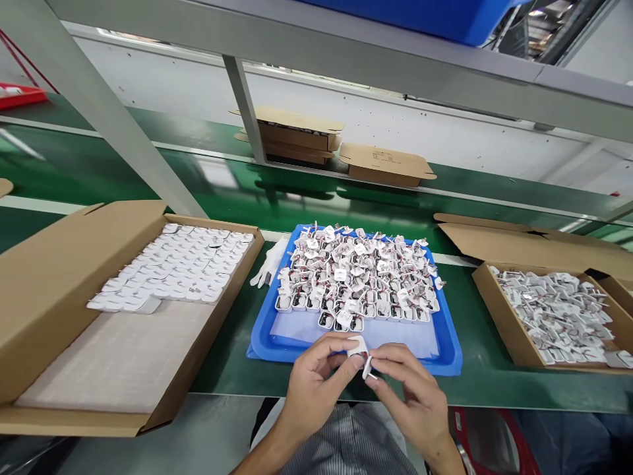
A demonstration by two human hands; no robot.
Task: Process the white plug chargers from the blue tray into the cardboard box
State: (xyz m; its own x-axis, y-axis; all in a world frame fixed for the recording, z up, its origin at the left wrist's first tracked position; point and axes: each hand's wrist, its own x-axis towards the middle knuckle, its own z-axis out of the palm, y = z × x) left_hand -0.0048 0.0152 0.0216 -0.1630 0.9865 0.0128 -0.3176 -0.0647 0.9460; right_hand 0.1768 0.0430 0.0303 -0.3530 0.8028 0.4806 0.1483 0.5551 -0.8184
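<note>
White plastic charger shell (357, 346) sits pinched between the left hand (311, 389) and right hand (410, 396), fingertips closed on it and its small cap, just in front of the blue tray (448, 343). Keeping both pieces squarely aligned before pressing seems wise.

Colours at the workbench.
Blue tray (448, 343) of white housings (356, 274) with red wires; brown cardboard box (59, 277) of white caps (173, 267); green bench surface (469, 389); grey-and-white striped shirt (346, 442).
</note>
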